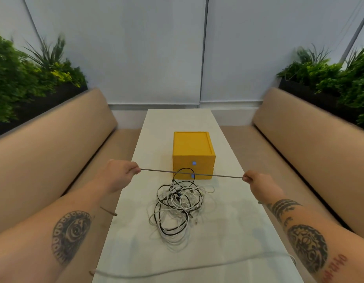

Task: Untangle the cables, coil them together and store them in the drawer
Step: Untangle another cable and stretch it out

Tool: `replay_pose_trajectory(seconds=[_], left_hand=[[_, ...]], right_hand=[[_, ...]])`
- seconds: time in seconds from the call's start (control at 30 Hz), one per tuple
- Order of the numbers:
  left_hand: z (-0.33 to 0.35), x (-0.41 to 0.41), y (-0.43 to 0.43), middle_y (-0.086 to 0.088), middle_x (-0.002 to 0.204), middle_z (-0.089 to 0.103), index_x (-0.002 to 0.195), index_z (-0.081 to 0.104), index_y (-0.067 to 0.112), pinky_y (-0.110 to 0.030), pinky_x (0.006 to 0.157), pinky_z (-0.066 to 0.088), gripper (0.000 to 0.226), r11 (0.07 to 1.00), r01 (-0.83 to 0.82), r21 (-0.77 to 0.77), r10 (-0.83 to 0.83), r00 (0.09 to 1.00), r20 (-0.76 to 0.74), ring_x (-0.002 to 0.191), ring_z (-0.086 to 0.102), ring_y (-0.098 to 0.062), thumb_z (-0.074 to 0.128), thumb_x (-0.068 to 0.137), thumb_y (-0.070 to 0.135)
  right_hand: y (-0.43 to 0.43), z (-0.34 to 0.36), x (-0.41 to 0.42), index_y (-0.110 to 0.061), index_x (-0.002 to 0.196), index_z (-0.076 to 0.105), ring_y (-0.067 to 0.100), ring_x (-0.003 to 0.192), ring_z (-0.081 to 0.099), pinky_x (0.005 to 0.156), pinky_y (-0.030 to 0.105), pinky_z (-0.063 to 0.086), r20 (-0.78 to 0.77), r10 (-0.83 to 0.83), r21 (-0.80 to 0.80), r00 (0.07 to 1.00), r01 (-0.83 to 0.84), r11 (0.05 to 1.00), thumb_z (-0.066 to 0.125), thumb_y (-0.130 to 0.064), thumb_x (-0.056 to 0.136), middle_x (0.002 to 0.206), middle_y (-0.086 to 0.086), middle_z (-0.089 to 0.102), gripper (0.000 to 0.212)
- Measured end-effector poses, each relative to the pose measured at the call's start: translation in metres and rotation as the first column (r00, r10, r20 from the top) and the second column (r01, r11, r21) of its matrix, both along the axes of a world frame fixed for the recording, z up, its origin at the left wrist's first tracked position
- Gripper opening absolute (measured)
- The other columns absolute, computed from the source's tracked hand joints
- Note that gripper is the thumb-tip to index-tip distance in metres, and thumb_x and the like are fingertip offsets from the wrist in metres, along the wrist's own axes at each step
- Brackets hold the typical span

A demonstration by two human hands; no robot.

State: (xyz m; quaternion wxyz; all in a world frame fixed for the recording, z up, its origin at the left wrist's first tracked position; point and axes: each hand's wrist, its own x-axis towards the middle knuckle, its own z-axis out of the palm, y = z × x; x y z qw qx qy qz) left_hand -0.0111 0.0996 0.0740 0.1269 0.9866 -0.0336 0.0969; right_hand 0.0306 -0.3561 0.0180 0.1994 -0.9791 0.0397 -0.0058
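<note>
A grey cable (218, 175) is stretched taut between my two hands above the table. My left hand (119, 174) pinches one end at the left, and my right hand (258, 183) pinches the other end at the right. Below the taut cable lies a tangled heap of black and white cables (178, 207) on the white table (228, 231). Behind the heap stands a yellow drawer box (192, 148) with two small blue knobs on its closed drawer fronts. A slack stretch of grey cable (177, 269) sags in a blur across the near table edge.
Beige padded benches (54, 152) run along both sides of the narrow table. Green plants in black planters (34, 78) stand behind each bench back. A pale wall closes the far end.
</note>
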Motion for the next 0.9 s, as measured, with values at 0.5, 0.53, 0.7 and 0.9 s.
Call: replay_pose_trajectory(seconds=[0.5, 0.53, 0.7, 0.9], left_hand=[[-0.059, -0.081, -0.008, 0.017, 0.117, 0.070, 0.117, 0.069, 0.040, -0.027, 0.100, 0.027, 0.029, 0.985, -0.142, 0.096, 0.159, 0.968, -0.196, 0.099, 0.055, -0.010, 0.044, 0.103, 0.044], [-0.062, -0.086, -0.012, 0.019, 0.119, 0.069, 0.118, 0.068, 0.042, -0.026, 0.100, 0.026, 0.029, 0.985, -0.133, 0.113, 0.153, 0.970, -0.190, 0.100, 0.053, -0.008, 0.043, 0.103, 0.044], [-0.082, -0.112, -0.009, 0.016, 0.094, 0.071, 0.104, 0.071, 0.048, -0.028, 0.085, 0.024, 0.028, 0.986, -0.095, 0.139, 0.133, 0.947, -0.294, 0.096, 0.058, -0.011, 0.044, 0.102, 0.046], [-0.092, -0.123, 0.022, 0.007, 0.075, 0.063, 0.076, 0.063, 0.046, -0.031, 0.077, 0.024, 0.032, 0.951, -0.112, 0.288, 0.178, 0.960, -0.214, 0.082, 0.056, -0.012, 0.044, 0.101, 0.050]], right_hand=[[-0.066, -0.076, -0.050, -0.035, 0.089, 0.060, 0.022, 0.086, 0.060, 0.077, 0.033, 0.055, -0.244, 0.011, -0.107, 0.970, -0.039, 0.994, 0.045, -0.010, 0.093, 0.105, 0.000, 0.061, 0.030], [-0.067, -0.080, -0.055, -0.035, 0.090, 0.061, 0.021, 0.086, 0.060, 0.078, 0.035, 0.056, -0.249, 0.009, -0.112, 0.969, -0.038, 0.993, 0.044, -0.009, 0.092, 0.105, -0.001, 0.061, 0.031], [-0.079, -0.105, -0.076, -0.031, 0.089, 0.064, 0.024, 0.094, 0.061, 0.084, 0.031, 0.053, -0.310, 0.022, -0.103, 0.950, -0.057, 0.993, 0.049, -0.008, 0.094, 0.108, 0.003, 0.062, 0.028], [-0.074, -0.126, -0.094, -0.039, 0.077, 0.063, 0.015, 0.083, 0.060, 0.074, 0.024, 0.048, -0.336, 0.022, -0.076, 0.941, -0.050, 0.996, 0.058, -0.024, 0.094, 0.096, -0.005, 0.064, 0.023]])
